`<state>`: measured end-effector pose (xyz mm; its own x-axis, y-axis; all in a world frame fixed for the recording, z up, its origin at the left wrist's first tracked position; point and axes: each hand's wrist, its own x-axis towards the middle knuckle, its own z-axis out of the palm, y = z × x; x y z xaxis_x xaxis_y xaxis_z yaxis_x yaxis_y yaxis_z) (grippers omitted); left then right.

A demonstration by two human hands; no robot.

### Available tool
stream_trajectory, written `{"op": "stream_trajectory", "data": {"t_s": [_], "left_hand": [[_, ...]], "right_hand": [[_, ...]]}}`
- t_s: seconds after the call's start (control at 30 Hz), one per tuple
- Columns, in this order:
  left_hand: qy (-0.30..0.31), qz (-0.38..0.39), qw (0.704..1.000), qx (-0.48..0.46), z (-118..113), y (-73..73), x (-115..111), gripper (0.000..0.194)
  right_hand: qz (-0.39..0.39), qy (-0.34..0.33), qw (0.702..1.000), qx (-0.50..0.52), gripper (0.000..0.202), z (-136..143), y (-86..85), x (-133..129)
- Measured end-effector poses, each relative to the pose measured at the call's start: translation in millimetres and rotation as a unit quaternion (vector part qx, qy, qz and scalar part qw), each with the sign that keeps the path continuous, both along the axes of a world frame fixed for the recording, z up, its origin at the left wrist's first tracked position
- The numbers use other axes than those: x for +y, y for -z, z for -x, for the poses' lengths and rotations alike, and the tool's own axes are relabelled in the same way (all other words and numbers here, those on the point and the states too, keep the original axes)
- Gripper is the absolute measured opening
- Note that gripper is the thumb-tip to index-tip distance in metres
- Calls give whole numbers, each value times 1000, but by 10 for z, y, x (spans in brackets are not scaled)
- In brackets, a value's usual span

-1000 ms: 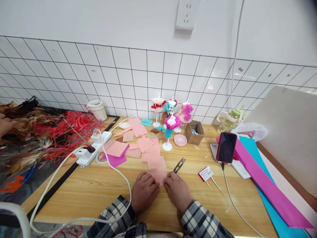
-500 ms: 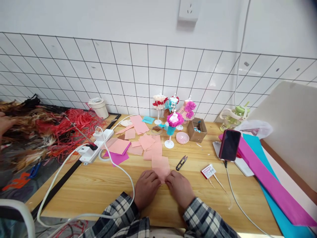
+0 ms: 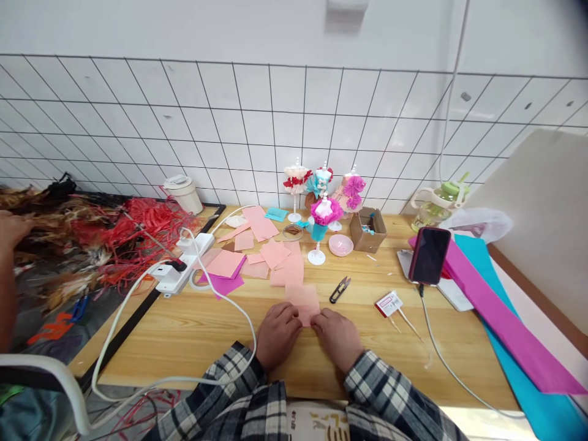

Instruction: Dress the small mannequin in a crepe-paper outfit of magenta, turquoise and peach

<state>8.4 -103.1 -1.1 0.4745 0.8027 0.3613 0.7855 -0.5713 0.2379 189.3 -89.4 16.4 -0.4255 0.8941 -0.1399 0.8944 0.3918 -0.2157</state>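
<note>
A piece of pink paper (image 3: pixel 302 299) lies on the wooden table right in front of me. Its near left corner is pinched by my left hand (image 3: pixel 278 334), fingers closed. My right hand (image 3: pixel 339 335) grips the near right edge in the same way, its fingertips partly hiding the paper. Just beyond my right hand rest black thread snips (image 3: pixel 340 290). More pink paper pieces (image 3: pixel 274 253) lie loosely overlapped past the sheet, next to a magenta sheet (image 3: pixel 223 285). Small dress-form figures on white stands, one with a magenta ruffle (image 3: pixel 326 211), stand behind them.
A white power strip (image 3: pixel 186 263) with looping cables lies to the left, near red and brown feathery strands (image 3: pixel 147 223). A pink bowl (image 3: pixel 340 245) and a cardboard box (image 3: pixel 368 230) stand at the back. On the right are a phone (image 3: pixel 429 256) and coloured paper (image 3: pixel 505 318). Someone's arm (image 3: pixel 10 245) shows far left.
The camera view has tilted down slightly, so the table appears higher. Both my hands still hold the near edge of the pink paper, with only small finger movement.
</note>
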Motion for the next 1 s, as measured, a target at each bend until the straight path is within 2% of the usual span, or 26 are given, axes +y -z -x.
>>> {"op": "stream_trajectory", "data": {"t_s": [0.17, 0.37, 0.73, 1.0], "left_hand": [[-7, 7, 1000, 23, 16, -16, -7, 14], [-6, 12, 999, 29, 22, -11, -2, 13], [-16, -9, 1000, 23, 29, 27, 4, 13], [-6, -37, 999, 33, 4, 27, -8, 13]], "right_hand": [[0, -32, 999, -34, 22, -6, -37, -30], [-38, -64, 997, -38, 19, -38, -55, -71], [-25, -14, 1000, 4, 20, -50, 43, -17], [-35, -26, 999, -7, 20, -45, 32, -45]]}}
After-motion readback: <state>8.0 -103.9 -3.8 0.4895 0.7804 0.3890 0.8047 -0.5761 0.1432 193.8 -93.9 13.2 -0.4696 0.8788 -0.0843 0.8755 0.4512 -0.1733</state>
